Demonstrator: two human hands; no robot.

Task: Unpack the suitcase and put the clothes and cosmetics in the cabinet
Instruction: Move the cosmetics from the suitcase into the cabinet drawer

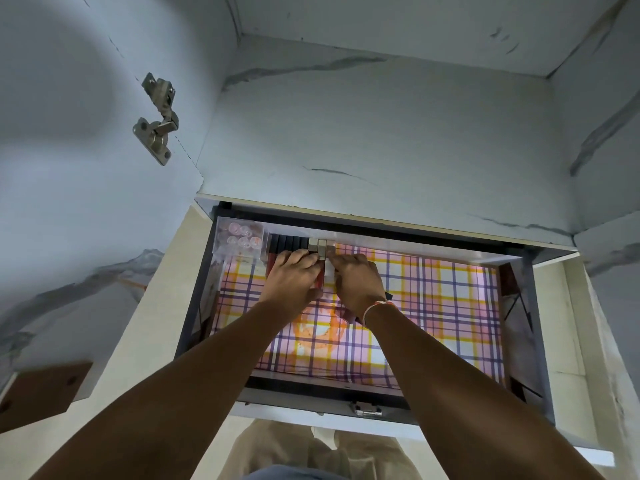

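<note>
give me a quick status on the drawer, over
Left hand and right hand both down on the row of cosmetics at the drawer's back edge. Grip unclear. Nothing in the way.

A: Report all legible text, labels, brands, numbers and signs.

B: None is legible. The clear plastic box (pixel 241 237) in the drawer (pixel 526 327) shows no readable label. The row of cosmetics (pixel 289 242) carries no readable marking. The plaid liner (pixel 433 299) bears a pattern only.
</note>
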